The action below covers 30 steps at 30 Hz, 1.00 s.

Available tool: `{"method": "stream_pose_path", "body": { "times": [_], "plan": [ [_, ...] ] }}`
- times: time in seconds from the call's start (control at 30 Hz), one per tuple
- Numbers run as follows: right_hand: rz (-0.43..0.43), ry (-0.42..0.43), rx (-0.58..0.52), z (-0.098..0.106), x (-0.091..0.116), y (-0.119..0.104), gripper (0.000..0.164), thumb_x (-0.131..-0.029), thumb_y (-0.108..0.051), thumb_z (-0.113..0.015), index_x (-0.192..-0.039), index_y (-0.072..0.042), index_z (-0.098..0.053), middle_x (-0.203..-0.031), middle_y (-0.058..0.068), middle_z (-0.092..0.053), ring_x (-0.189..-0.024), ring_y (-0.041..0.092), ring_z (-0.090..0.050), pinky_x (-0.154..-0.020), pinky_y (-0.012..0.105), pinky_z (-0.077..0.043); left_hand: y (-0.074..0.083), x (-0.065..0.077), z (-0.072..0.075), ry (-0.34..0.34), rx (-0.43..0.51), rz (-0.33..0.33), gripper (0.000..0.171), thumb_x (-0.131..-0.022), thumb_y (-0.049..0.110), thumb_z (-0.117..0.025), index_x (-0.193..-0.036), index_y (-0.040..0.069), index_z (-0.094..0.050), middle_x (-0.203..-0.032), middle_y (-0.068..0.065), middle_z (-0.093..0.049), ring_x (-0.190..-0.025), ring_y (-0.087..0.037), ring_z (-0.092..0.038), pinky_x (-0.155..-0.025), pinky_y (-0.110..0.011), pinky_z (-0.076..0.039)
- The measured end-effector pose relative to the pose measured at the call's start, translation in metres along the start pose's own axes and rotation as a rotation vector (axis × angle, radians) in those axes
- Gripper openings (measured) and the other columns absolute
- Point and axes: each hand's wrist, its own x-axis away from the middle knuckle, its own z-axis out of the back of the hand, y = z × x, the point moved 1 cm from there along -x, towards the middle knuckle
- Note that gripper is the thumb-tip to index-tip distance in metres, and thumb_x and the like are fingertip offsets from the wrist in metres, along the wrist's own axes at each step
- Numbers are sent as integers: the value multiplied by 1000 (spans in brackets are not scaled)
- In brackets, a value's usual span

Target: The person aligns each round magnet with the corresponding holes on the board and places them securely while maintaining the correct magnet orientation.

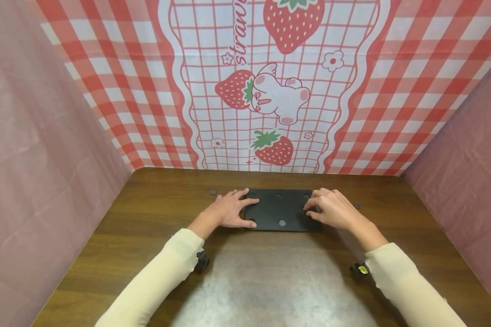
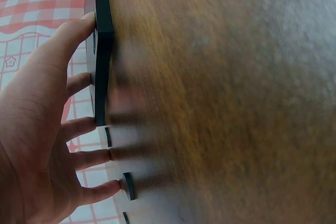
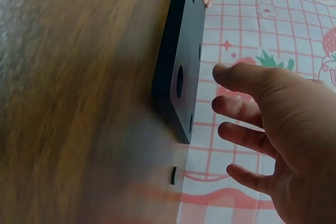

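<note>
A flat black board (image 1: 276, 210) with round holes lies on the table. A light grey round spot (image 1: 282, 223) shows in its near middle hole. My left hand (image 1: 231, 210) lies with spread fingers at the board's left end, thumb and some fingertips touching it. In the left wrist view, another fingertip of that hand touches, or nearly touches, a small dark disc (image 2: 128, 186) on the table. My right hand (image 1: 331, 208) is over the board's right end, its fingers loosely bent and apart from the board in the right wrist view, holding nothing.
One small dark disc (image 1: 213, 192) lies left of the board. Another disc (image 1: 358, 206) is beyond my right hand. A red-and-white strawberry cloth (image 1: 270, 91) hangs behind the wooden table (image 1: 245, 272), and pink cloths (image 1: 466, 136) hang at the sides.
</note>
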Motion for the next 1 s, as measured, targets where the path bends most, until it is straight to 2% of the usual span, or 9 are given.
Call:
{"method": "stream_pose_path", "body": {
  "times": [0.17,0.63,0.83,1.0],
  "plan": [
    [19,27,7,2,3,4,15,-87,-16,-97,-100,-21,-90,-96,-2,-76,-91,20,-69,-72,35,-51,0,0,0,0,-1,-4,86,-101,73,-69,-175,42,-41,-192,-5,-21,-176,-45,-26,-131,-81,-31],
    [-43,26,-4,10,4,17,16,-87,-13,-96,-100,-19,-90,-98,-1,-80,-94,24,-73,-71,34,-52,1,2,1,3,7,-7,85,-101,72,-70,-175,41,-42,-191,-6,-23,-175,-45,-27,-131,-81,-32],
    [-70,25,-3,11,3,23,17,-87,-15,-97,-102,-19,-90,-101,1,-81,-96,26,-74,-74,38,-53,1,2,1,2,12,-4,84,-101,71,-70,-175,41,-42,-192,-6,-22,-176,-45,-27,-131,-81,-32],
    [-116,0,-5,12,4,27,18,-88,-16,-97,-105,-18,-90,-105,2,-82,-100,27,-73,-81,48,-57,1,2,1,1,9,-3,84,-101,71,-70,-175,41,-42,-192,-6,-22,-175,-46,-27,-131,-81,-32]
  ]
}}
